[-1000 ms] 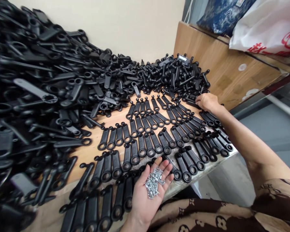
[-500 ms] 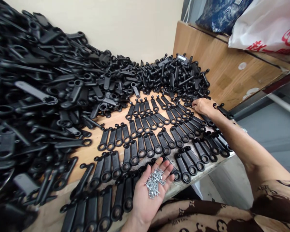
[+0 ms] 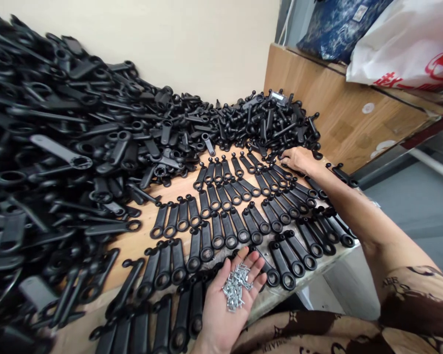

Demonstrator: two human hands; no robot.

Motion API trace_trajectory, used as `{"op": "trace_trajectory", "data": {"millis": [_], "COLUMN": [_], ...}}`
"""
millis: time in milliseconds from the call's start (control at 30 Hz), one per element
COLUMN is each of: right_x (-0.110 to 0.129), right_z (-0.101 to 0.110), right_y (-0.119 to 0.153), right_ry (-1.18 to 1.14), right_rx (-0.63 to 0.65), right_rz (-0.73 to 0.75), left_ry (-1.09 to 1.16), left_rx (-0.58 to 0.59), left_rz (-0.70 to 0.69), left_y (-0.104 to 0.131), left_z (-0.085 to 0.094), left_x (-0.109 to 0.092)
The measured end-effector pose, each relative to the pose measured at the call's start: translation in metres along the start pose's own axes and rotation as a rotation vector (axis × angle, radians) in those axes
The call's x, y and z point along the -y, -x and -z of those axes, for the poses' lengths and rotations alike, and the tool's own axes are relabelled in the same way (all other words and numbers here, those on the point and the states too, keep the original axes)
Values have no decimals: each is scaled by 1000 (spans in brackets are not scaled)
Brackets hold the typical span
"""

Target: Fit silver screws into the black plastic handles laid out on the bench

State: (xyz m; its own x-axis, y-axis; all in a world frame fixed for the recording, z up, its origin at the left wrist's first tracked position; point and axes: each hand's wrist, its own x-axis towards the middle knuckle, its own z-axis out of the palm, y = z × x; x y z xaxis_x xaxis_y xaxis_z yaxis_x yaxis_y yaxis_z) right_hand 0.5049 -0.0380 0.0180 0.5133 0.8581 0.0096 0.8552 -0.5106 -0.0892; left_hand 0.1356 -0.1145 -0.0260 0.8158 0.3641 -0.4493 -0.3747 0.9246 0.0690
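My left hand is palm up above the front rows, cupping a heap of small silver screws with its fingers slightly curled. At the far right end of the back rows, my right hand reaches down beside the black pile. Its fingers are bent together, and what their tips hold or touch is too small to make out. Under and around both hands, black plastic arms lie in slanting rows, each with a ring at the near end and a small ball or knob at the far end.
A high heap of loose black arms covers the left side and runs along the wall to the back right. A wooden box stands at the right, with a white bag and a blue bag on top.
My right hand has shifted left along the far rows, closer to the pile. My left hand still bears the screws, and the whole view has tipped slightly upward.
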Motion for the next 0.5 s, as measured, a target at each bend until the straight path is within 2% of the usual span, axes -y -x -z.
{"op": "trace_trajectory", "data": {"millis": [100,233,367,500], "right_x": [-11,-37,-59,-69], "right_z": [5,25,52,77], "right_y": [-9,-24,-47,-66], "right_ry": [-222,-445,-790,-830], "right_rx": [-38,-113,-322,-535], "right_rz": [-26,-70,-197,-154], "left_ry": [-3,-28,-91,-120], "left_rx": [20,43,54,131], "left_rz": [-8,-12,-56,-4], "left_y": [0,-3,-9,-16], "left_z": [2,5,9,15], "left_x": [0,0,-1,-5]}}
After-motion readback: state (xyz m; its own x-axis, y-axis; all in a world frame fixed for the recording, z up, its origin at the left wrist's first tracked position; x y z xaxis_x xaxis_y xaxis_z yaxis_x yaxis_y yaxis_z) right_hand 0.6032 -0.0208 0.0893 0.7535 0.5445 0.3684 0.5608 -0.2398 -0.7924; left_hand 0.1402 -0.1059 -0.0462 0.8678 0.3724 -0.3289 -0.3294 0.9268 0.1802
